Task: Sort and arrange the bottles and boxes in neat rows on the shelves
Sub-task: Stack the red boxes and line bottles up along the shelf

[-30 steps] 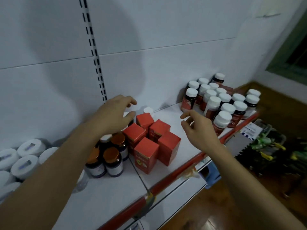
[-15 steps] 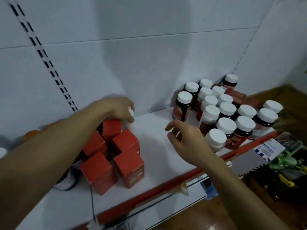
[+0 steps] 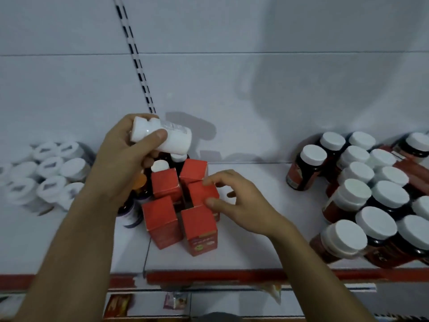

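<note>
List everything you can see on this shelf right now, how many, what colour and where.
Boxes: five, red, clustered mid-shelf.
Held bottle: one, white, tilted above the boxes.
Capped bottles: many, dark with white caps, right side.
Jars: several, white lids, left side.
Orange-capped bottles: count hidden, dark, left of boxes.
Shelf: one, white with red front edge.
Left hand: grips the held bottle.
Right hand: pinches the right-middle box.

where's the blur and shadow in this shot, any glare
Head view: dim bluish light; white jars at far left smear soft, red boxes look crisp; the white bottle in the left hand shows a glare spot and throws a distinct shadow on the back wall; a soft shadow fills the wall's upper right.
</note>
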